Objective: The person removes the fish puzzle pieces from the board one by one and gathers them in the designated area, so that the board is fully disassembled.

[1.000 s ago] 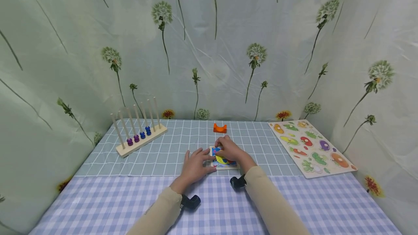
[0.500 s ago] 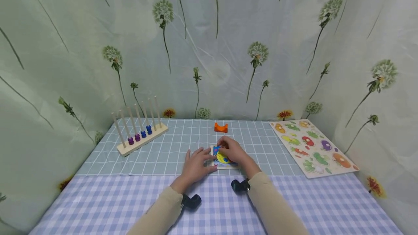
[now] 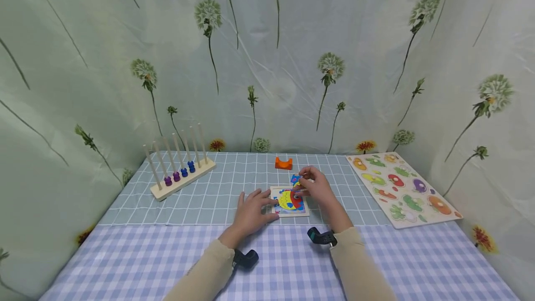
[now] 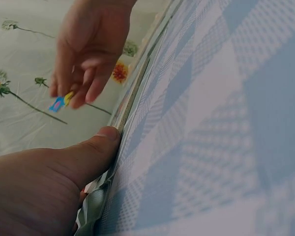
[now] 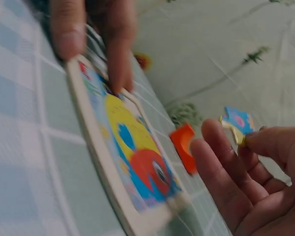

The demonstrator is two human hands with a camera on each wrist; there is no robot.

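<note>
Beige sleeves, two, cross one checked cloth. The left hand, fingers spread, touches one framed fish puzzle. The right hand's thumb and finger pinch one blue-and-yellow piece, off the puzzle near its far edge. Beyond: one vegetable board right, one seven-peg stand left, one orange block.

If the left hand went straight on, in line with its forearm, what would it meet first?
Most likely the puzzle, whose edge the thumb of the left hand appears to touch. Farther off, roughly in line, lies the orange block; exact depth is hard to judge.
</note>
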